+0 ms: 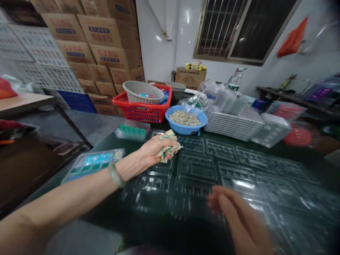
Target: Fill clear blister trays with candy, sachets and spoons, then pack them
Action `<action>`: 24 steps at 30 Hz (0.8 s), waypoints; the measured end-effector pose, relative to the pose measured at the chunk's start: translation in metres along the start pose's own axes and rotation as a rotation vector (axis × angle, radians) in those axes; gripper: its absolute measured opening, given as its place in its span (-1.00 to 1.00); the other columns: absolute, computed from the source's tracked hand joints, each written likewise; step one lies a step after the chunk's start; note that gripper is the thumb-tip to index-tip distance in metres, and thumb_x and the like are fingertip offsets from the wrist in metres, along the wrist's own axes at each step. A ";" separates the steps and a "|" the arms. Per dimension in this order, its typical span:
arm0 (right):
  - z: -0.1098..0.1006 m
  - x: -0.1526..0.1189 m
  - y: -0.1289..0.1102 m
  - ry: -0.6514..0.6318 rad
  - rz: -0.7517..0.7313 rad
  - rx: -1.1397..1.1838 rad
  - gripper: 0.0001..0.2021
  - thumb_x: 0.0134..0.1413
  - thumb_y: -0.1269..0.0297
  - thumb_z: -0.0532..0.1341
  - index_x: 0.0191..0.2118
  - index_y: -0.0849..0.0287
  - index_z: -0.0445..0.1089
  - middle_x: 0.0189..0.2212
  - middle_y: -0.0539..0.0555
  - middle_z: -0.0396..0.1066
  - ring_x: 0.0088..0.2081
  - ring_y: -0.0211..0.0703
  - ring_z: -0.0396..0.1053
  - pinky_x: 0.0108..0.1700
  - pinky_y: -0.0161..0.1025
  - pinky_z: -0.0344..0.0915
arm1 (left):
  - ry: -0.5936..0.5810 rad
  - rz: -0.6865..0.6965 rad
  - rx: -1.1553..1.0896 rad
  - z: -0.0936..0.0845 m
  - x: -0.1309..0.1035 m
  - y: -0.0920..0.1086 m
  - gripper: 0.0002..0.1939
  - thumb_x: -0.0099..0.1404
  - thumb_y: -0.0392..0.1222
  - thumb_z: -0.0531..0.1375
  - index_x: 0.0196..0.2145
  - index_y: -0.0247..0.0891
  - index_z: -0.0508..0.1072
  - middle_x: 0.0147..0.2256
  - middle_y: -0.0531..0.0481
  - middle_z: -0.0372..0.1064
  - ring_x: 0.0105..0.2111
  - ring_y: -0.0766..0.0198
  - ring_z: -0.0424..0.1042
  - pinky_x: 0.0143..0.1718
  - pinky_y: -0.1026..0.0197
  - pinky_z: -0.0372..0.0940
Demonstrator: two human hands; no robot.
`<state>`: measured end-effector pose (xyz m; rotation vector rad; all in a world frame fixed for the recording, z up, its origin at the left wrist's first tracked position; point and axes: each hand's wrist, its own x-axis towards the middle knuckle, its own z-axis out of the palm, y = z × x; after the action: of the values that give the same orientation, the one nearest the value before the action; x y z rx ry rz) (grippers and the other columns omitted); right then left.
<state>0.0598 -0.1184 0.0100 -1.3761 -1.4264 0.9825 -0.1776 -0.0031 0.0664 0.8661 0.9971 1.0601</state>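
My left hand (154, 148), with a pale green bangle (116, 176) on its wrist, is closed around a handful of small striped pieces (171, 150) in cream, green and pinkish tones. Some of them stick out between the fingers. Just beyond stands a blue basin (183, 129) with many similar pieces (186, 118) in it. Beneath both hands, clear plastic trays (198, 166) with moulded compartments lie in rows on a dark green table. My right hand (239, 216) hovers over the nearer trays at the lower right. Motion smears its fingers, and I see no object in it.
A red basket (143, 114) holding a grey colander (143, 91) stands at the back left. Stacked clear trays (233, 125) rise at the back right. Left on the table are a tray with green pieces (132, 131) and a tray with blue and green pieces (95, 161).
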 end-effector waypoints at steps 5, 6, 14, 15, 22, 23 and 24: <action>0.088 0.033 -0.043 -0.319 0.117 0.252 -0.62 -0.13 0.00 0.27 -0.29 0.21 0.34 -0.50 0.04 0.38 -0.48 -0.21 0.35 -0.61 -0.37 0.27 | 0.271 0.109 -0.052 -0.005 -0.063 -0.048 -0.81 -0.04 -0.32 0.32 -0.43 -0.33 0.39 -0.55 0.05 0.32 -0.66 0.42 0.27 -0.72 0.41 0.16; 0.101 0.034 -0.043 -0.324 0.116 0.254 -0.63 -0.19 0.02 0.31 -0.33 0.21 0.32 -0.53 0.01 0.36 -0.51 -0.25 0.32 -0.63 -0.40 0.24 | 0.308 0.125 -0.062 -0.008 -0.071 -0.054 -0.80 -0.04 -0.31 0.32 -0.43 -0.33 0.38 -0.56 0.07 0.31 -0.66 0.43 0.26 -0.71 0.41 0.17; 0.133 0.025 -0.026 -0.427 0.209 0.429 -0.81 -0.06 0.20 0.23 -0.38 0.23 0.31 -0.56 -0.02 0.33 -0.55 -0.29 0.31 -0.68 -0.41 0.25 | 0.367 0.168 -0.125 -0.031 -0.094 -0.077 -0.77 0.02 -0.21 0.33 -0.40 -0.32 0.36 -0.54 0.05 0.32 -0.62 0.40 0.29 -0.65 0.38 0.21; 0.135 0.025 -0.026 -0.430 0.215 0.434 -0.83 -0.06 0.22 0.21 -0.39 0.23 0.31 -0.56 -0.02 0.33 -0.55 -0.29 0.31 -0.68 -0.41 0.25 | 0.377 0.166 -0.132 -0.033 -0.094 -0.078 -0.77 0.03 -0.21 0.32 -0.40 -0.32 0.36 -0.53 0.05 0.32 -0.61 0.40 0.30 -0.64 0.37 0.22; 0.149 0.027 -0.028 -0.426 0.242 0.531 -0.84 -0.05 0.26 0.24 -0.34 0.24 0.34 -0.54 0.00 0.37 -0.49 -0.28 0.35 -0.60 -0.40 0.31 | 0.458 0.129 -0.225 -0.042 -0.088 -0.083 -0.77 0.01 -0.23 0.32 -0.38 -0.35 0.37 -0.53 0.02 0.33 -0.65 0.38 0.30 -0.67 0.35 0.22; 0.150 0.027 -0.028 -0.436 0.244 0.547 -0.82 -0.07 0.27 0.26 -0.33 0.23 0.34 -0.52 0.00 0.37 -0.47 -0.28 0.36 -0.58 -0.40 0.32 | 0.462 0.135 -0.238 -0.043 -0.088 -0.083 -0.76 0.01 -0.23 0.32 -0.38 -0.34 0.37 -0.52 0.02 0.34 -0.65 0.38 0.30 -0.67 0.34 0.23; 0.152 0.027 -0.027 -0.442 0.247 0.558 -0.81 -0.09 0.28 0.28 -0.32 0.23 0.34 -0.51 -0.01 0.37 -0.46 -0.28 0.36 -0.56 -0.40 0.33 | 0.463 0.142 -0.250 -0.044 -0.088 -0.084 -0.76 0.00 -0.23 0.32 -0.38 -0.33 0.37 -0.52 0.02 0.34 -0.66 0.37 0.30 -0.67 0.33 0.23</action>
<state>-0.0929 -0.0871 -0.0049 -0.9606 -1.1599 1.7749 -0.2104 -0.1061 -0.0047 0.4987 1.1624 1.5141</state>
